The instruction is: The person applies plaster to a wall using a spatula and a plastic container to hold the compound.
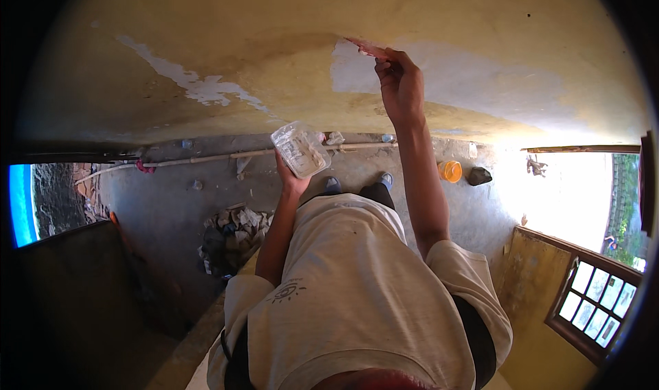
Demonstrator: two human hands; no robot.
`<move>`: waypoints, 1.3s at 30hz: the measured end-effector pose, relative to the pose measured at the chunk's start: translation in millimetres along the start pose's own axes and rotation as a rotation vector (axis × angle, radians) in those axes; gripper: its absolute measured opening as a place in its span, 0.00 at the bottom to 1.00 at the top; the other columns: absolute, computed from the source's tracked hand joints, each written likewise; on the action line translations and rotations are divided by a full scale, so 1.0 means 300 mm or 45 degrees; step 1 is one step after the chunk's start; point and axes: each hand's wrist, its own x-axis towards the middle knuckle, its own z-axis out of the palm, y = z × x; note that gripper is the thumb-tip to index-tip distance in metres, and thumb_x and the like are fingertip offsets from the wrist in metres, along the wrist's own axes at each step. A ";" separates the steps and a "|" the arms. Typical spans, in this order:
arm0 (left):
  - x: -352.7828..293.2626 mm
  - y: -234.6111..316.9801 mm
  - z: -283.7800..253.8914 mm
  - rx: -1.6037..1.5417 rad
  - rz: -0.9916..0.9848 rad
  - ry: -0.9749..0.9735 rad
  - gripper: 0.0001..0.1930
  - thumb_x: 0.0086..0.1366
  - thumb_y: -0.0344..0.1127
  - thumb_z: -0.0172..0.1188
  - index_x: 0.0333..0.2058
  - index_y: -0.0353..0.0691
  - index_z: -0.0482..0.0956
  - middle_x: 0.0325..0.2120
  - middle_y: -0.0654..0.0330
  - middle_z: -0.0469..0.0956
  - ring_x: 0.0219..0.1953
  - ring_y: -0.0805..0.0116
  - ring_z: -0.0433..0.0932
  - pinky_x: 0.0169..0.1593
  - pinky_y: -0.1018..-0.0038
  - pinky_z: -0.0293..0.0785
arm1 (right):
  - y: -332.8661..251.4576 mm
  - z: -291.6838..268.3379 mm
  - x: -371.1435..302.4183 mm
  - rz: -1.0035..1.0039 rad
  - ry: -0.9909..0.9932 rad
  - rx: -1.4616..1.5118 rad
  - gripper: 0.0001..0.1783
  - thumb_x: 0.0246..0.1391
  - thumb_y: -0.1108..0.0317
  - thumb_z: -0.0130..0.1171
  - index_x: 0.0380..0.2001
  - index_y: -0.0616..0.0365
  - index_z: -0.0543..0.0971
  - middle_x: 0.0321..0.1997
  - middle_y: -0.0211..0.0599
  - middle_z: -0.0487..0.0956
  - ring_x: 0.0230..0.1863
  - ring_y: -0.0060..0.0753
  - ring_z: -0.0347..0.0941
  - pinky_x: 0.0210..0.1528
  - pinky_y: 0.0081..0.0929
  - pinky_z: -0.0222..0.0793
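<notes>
My left hand [294, 178] is closed around a clear plastic tub [302, 151] smeared with white paste, held at waist height in front of the wall. Raised to the wall, my right hand [400, 81] pinches a thin reddish spreader [367, 48] with a bit of white on it. Its edge lies at or very near the wall surface; contact is hard to make out. Around the spreader, the yellow wall [274, 67] bears a broad whitish patch [446, 67]. Another jagged pale patch [199, 84] runs down the wall to the left.
A long bamboo pole [240, 156] lies on the grey floor along the wall. An orange bucket [450, 171] and a dark lump [480, 176] are right of my feet. Crumpled sacks [237, 235] are heaped at left. Bright openings show at both sides, with a paned window [597, 301] at right.
</notes>
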 end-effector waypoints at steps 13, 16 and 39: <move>-0.001 0.004 -0.037 0.014 0.039 0.036 0.31 0.68 0.66 0.44 0.61 0.55 0.70 0.59 0.64 0.72 0.60 0.57 0.70 0.61 0.48 0.65 | 0.424 -0.666 -0.036 0.391 0.393 -0.294 0.03 0.55 0.75 0.54 0.33 0.59 0.77 0.30 0.30 0.76 0.31 0.24 0.71 0.35 0.20 0.68; 0.010 0.009 -0.042 0.021 0.022 0.024 0.31 0.68 0.66 0.44 0.62 0.54 0.70 0.59 0.64 0.72 0.60 0.57 0.70 0.62 0.47 0.64 | 0.466 -0.684 0.032 0.419 0.361 -0.212 0.06 0.57 0.75 0.52 0.36 0.61 0.77 0.34 0.32 0.76 0.35 0.25 0.72 0.36 0.20 0.67; -0.018 0.025 0.018 -0.036 -0.016 -0.148 0.41 0.67 0.71 0.40 0.68 0.48 0.61 0.64 0.52 0.67 0.63 0.46 0.68 0.64 0.48 0.63 | 0.035 0.057 -0.119 -0.111 -0.108 -0.123 0.08 0.62 0.73 0.51 0.39 0.66 0.77 0.40 0.38 0.80 0.40 0.27 0.75 0.43 0.25 0.72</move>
